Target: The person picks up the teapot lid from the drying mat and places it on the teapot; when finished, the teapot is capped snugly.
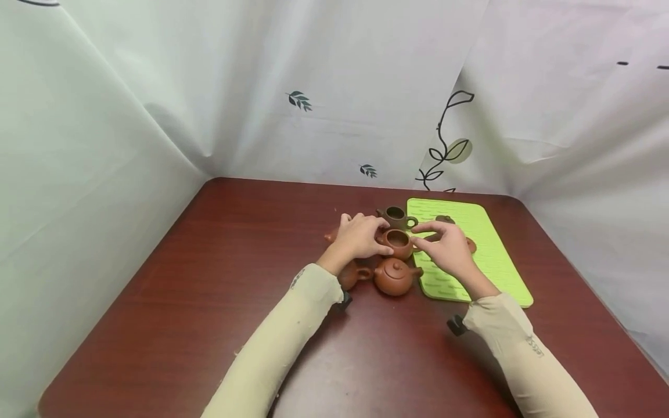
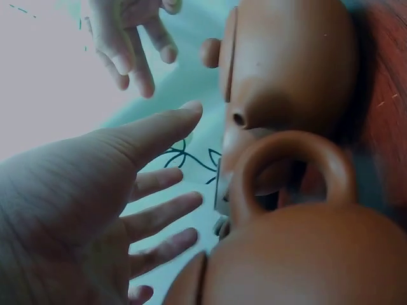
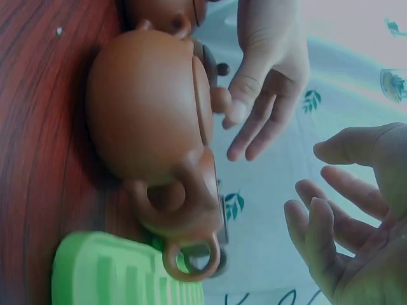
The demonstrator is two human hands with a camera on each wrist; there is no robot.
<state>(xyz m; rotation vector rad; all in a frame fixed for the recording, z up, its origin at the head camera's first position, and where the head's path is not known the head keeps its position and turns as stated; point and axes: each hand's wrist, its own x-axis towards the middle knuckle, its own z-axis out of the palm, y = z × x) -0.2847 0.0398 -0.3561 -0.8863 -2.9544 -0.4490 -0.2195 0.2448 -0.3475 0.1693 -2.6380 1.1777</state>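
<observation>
My left hand is spread beside the open reddish-brown teapot, thumb and fingers apart on its left side. My right hand hovers on the other side near the handle, its loosely bent fingers holding nothing. In front sits a lidded reddish-brown teapot, knob on top, spout pointing right. Another reddish-brown teapot stands partly under my left forearm, its handle large in the left wrist view. A dark brown teapot without its lid is behind the open one. One more reddish teapot is mostly hidden behind my left hand.
A lime-green ribbed mat lies right of the teapots, partly under my right hand. On it rest a dark lid and a reddish-brown lid. The dark red table is bordered by white curtains with leaf prints.
</observation>
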